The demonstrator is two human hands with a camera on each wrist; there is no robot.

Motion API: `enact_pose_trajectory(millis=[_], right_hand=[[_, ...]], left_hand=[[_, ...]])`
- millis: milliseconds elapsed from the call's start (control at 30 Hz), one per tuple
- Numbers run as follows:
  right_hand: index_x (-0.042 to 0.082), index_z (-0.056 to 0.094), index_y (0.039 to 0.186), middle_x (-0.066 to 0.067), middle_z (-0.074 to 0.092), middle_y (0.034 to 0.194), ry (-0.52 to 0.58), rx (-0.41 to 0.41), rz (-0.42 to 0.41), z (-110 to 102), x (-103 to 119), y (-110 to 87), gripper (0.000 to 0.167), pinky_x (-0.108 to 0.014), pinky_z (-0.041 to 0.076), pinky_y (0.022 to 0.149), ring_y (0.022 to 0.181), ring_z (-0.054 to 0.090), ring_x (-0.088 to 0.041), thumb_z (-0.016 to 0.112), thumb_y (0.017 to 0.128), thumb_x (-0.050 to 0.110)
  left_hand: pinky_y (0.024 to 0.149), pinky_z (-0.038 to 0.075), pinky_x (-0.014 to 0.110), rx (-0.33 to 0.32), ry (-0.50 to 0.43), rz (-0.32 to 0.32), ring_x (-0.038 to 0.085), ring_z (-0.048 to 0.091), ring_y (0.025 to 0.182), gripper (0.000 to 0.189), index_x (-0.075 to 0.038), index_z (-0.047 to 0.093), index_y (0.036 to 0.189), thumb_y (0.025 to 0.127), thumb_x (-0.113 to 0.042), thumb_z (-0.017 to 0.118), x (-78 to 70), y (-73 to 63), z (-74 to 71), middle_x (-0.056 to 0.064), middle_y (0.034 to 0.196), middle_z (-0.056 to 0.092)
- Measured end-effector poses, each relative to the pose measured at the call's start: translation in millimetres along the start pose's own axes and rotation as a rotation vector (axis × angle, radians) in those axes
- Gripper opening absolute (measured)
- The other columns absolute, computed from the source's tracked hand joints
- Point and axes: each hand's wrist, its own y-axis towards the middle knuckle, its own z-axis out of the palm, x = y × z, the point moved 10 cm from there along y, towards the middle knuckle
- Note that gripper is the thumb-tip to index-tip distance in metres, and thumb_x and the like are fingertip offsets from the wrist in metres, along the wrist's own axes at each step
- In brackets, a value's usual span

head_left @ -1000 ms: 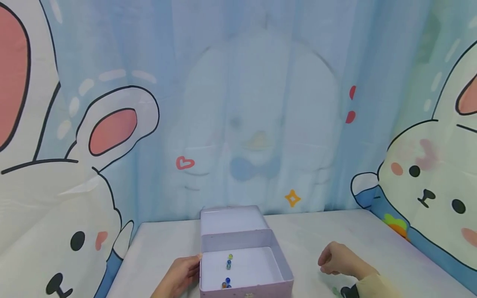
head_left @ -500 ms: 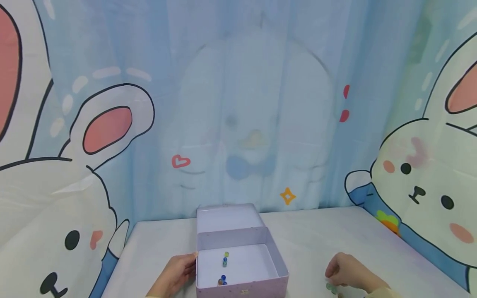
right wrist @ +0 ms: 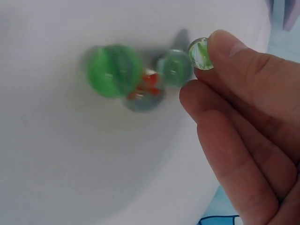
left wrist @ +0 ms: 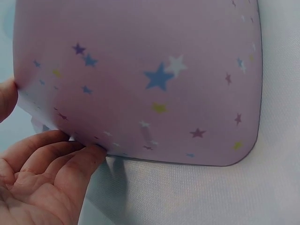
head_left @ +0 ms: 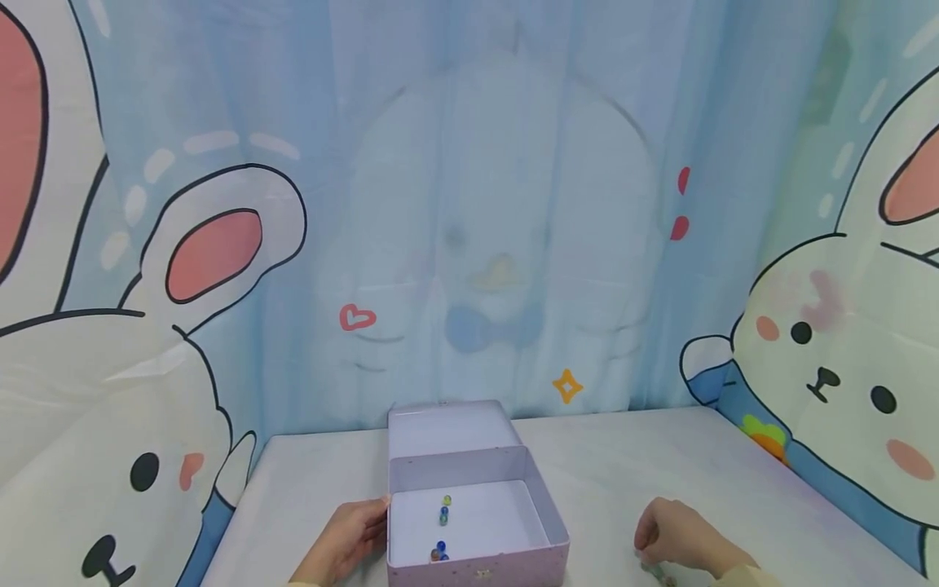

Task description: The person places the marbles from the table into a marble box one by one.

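Note:
An open lilac box [head_left: 478, 564] with printed stars stands on the table, its lid [head_left: 455, 430] folded back. My left hand [head_left: 347, 538] grips the box's left side; in the left wrist view its thumb [left wrist: 6, 98] is at one edge and the fingers [left wrist: 51, 157] press near the bottom edge. Several small marbles [head_left: 443, 514] lie inside the box. To the right, my right hand [head_left: 678, 534] pinches a clear marble with a green swirl [right wrist: 200, 53] between thumb and forefinger. Beside it on the table lie a bigger green marble [right wrist: 115, 70], a clear greenish one [right wrist: 175, 69] and a clear one with orange [right wrist: 144, 96].
The white-covered table [head_left: 601, 456] reaches back to a blue curtain [head_left: 506, 204] printed with cartoon rabbits. The box's raised walls stand between the marbles inside and those on the right.
My right hand has moved down and a little right to the marbles on the table. The left hand stays at the box. The whole head view has shifted slightly.

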Motion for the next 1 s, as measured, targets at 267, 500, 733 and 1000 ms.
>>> enact_pose_trajectory(millis=[267, 500, 733, 1000], right_hand=[[0.005, 0.074, 0.091, -0.002, 0.069, 0.081, 0.023, -0.022, -0.038, -36.9, 16.8, -2.3, 0.011, -0.035, 0.060, 0.069, 0.073, 0.061, -0.017, 0.081, 0.082, 0.004], [0.003, 0.073, 0.088, -0.003, 0.066, 0.076, -0.016, -0.065, -0.077, -85.9, 28.0, -16.7, 0.007, -0.031, 0.058, 0.065, 0.068, 0.058, -0.017, 0.078, 0.083, 0.002], [0.004, 0.074, 0.087, -0.003, 0.065, 0.074, -0.038, -0.094, -0.083, -109.5, 27.1, -21.1, 0.006, -0.031, 0.058, 0.065, 0.068, 0.057, -0.017, 0.078, 0.083, 0.004], [0.005, 0.076, 0.089, -0.002, 0.069, 0.077, -0.053, -0.089, -0.107, -103.7, 66.0, -10.0, 0.005, -0.033, 0.060, 0.067, 0.069, 0.060, -0.017, 0.079, 0.084, 0.005]], left_hand=[[0.112, 0.050, 0.051, 0.014, -0.025, 0.006, 0.041, 0.059, 0.130, 0.062, 0.023, 0.042, 0.140, 0.105, -0.027, 0.057, 1.5, -1.3, 0.3, 0.034, 0.140, 0.057], [0.111, 0.051, 0.050, -0.013, -0.018, -0.009, 0.035, 0.064, 0.123, 0.062, 0.021, 0.043, 0.140, 0.105, -0.028, 0.057, 3.3, -1.5, -2.8, 0.032, 0.137, 0.060], [0.111, 0.051, 0.049, -0.015, -0.014, -0.014, 0.037, 0.062, 0.125, 0.062, 0.021, 0.044, 0.141, 0.105, -0.029, 0.058, 4.0, -1.2, -2.6, 0.033, 0.137, 0.059], [0.111, 0.051, 0.050, 0.008, -0.017, 0.004, 0.041, 0.058, 0.131, 0.061, 0.021, 0.042, 0.141, 0.106, -0.027, 0.056, 0.1, 0.8, 0.5, 0.034, 0.140, 0.056]])
